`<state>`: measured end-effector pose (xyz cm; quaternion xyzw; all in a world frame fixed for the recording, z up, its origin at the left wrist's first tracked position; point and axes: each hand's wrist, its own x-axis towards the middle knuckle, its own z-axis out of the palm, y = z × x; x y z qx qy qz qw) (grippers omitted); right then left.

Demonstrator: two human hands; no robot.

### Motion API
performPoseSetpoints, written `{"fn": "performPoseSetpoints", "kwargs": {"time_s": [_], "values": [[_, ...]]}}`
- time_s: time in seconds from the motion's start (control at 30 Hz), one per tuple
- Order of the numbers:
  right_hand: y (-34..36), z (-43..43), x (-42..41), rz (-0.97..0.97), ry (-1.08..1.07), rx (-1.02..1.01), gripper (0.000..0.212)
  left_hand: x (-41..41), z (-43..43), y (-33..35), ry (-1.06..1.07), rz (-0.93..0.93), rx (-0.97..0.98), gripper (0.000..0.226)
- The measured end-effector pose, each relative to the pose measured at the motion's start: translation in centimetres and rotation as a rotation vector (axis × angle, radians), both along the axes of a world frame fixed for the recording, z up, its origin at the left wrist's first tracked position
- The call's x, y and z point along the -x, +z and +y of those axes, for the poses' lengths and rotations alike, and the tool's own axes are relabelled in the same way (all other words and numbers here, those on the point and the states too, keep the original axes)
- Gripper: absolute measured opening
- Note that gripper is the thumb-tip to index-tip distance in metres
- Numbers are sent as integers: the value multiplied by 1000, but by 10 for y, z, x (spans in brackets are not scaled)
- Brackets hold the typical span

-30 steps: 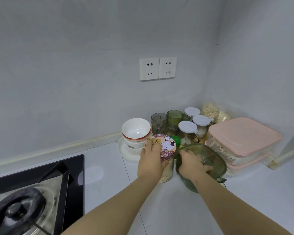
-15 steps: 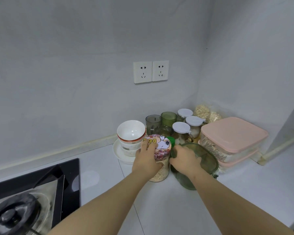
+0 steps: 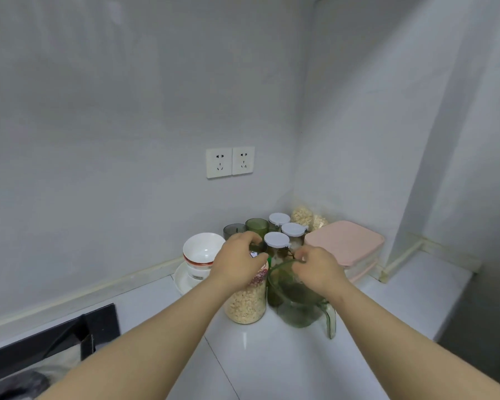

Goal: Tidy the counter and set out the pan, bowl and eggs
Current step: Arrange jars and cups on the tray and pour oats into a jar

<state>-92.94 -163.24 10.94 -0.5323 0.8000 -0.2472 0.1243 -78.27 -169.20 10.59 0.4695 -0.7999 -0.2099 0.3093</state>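
The left hand (image 3: 237, 264) is curled, thumb and fingers closed round a dark green object (image 3: 257, 247); what it is cannot be made out. This hand hovers over the patterned lid of an oat jar (image 3: 246, 301) that stands on the white counter (image 3: 272, 356). The right hand (image 3: 318, 268) is curled too, its fingertips hooked on the rim of a green jug (image 3: 298, 310), which stands just beside the oat jar at its 3 o'clock.

At 10 o'clock from the left hand, a white bowl (image 3: 204, 249) tops a small stack on a white plate (image 3: 184, 280). At 12 o'clock stand two tinted cups (image 3: 256, 225) and three white-lidded jars (image 3: 293, 230). At 2 o'clock from the right hand sits a pink-lidded box (image 3: 344, 241). The stove (image 3: 70, 336) lies at 8 o'clock.
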Motion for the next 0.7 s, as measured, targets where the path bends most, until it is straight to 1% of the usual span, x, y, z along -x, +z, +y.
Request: {"fn": "performPoseSetpoints", "kwargs": {"time_s": [0.07, 0.23, 0.33, 0.43, 0.53, 0.6, 0.7], "values": [[13, 18, -5, 17, -54, 50, 26, -7, 13, 14, -39, 43, -28, 32], [36, 62, -31, -56, -132, 170, 40, -25, 44, 40, -162, 191, -140, 15], [48, 91, -47, -56, -179, 227, 40, -35, 66, 50, -254, 281, -177, 6], [56, 124, -60, -45, -248, 267, 37, -42, 87, 57, -323, 346, -208, 6], [61, 155, -69, -23, -307, 275, 36, -43, 107, 61, -363, 372, -258, 2], [62, 167, -74, -11, -325, 285, 35, -47, 120, 64, -388, 361, -268, 6], [61, 174, -92, -20, -320, 294, 33, -63, 134, 63, -367, 342, -273, 4]]}}
